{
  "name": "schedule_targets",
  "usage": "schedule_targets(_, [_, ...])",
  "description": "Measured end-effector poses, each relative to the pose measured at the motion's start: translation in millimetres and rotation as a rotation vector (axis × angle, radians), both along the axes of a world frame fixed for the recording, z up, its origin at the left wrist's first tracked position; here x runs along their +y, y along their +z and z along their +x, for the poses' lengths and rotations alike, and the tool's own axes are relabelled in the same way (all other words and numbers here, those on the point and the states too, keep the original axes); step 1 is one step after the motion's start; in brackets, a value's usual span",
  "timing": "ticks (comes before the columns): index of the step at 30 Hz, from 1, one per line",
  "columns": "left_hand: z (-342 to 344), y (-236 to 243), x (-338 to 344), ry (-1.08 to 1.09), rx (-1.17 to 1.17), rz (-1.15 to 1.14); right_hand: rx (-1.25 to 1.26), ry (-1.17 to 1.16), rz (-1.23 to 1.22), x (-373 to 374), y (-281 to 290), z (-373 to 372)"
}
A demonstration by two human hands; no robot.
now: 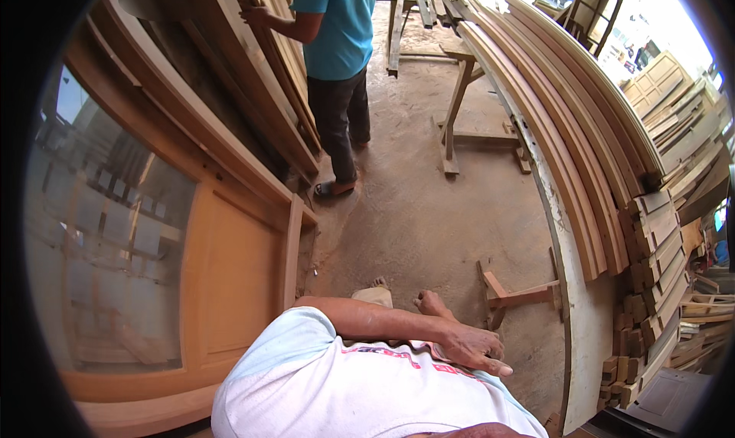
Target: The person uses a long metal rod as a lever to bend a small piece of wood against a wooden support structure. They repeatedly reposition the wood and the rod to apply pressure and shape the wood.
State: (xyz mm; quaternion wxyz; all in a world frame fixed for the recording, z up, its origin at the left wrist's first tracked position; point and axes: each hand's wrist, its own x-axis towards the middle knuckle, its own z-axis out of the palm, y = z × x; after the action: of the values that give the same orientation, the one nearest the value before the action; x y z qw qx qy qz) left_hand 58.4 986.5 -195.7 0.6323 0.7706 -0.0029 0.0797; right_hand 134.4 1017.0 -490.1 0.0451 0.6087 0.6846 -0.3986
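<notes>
My left forearm crosses in front of my white shirt [337, 392]. My left hand [471, 346] rests at the right side of my body, its thumb apart from loosely bent fingers, with nothing seen in it. Just beyond that forearm shows my right hand [435, 304], low over the floor. Its fingers point down and are mostly hidden, so what they do is unclear. Close by on my left stands a wooden door or window frame [237, 273] with a glass pane [115, 246]. Neither hand touches it.
A co-worker in a blue shirt [337, 32] stands ahead, one hand at upright boards [260, 63] on the left. Long planks [559, 109] lie stacked on the right, near a wooden trestle [459, 124]. Cut wood blocks [658, 254] and a low wooden stand [521, 294] are nearer me.
</notes>
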Motion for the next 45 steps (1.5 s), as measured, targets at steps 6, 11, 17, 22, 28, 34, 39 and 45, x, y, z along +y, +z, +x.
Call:
schedule_targets(6, [-4.6, 15.3, 131.7, 0.028, -0.084, 0.091, 0.008, -0.085, 0.011, 125.8, 20.2, 1.6])
schedule_targets(11, [8.7, 24.5, 220.6, -0.094, 0.037, 0.011, 0.013, -0.066, 0.014, 219.2, 7.8, 11.2])
schedule_targets(17, [-0.1, 13.0, 379.4, -0.133, 0.234, -0.355, 0.145, 0.030, -0.015, 343.6, -9.9, 18.8])
schedule_targets(22, [-4.3, -27.4, 567.6, 0.738, 0.102, -0.270, 0.151, -0.007, 0.580, 508.8, -116.5, 139.4])
schedule_targets(28, [-152.8, -116.3, 704.8, 1.975, 0.284, 0.001, 0.114, -0.143, 0.145, 626.6, -3.2, 113.3])
schedule_targets(34, [-217.4, -138.3, 800.5, 2.117, 0.732, 0.284, 0.318, -0.152, 0.067, 700.2, 3.4, 97.1])
schedule_targets(39, [-265.5, -151.3, 855.0, 2.012, 0.955, -0.014, 0.287, -0.044, -0.112, 743.1, 11.8, 82.1])
schedule_targets(45, [-301.7, -182.5, 911.9, 1.653, 0.590, -0.414, 0.362, -0.175, -0.061, 849.1, 24.1, 58.1])
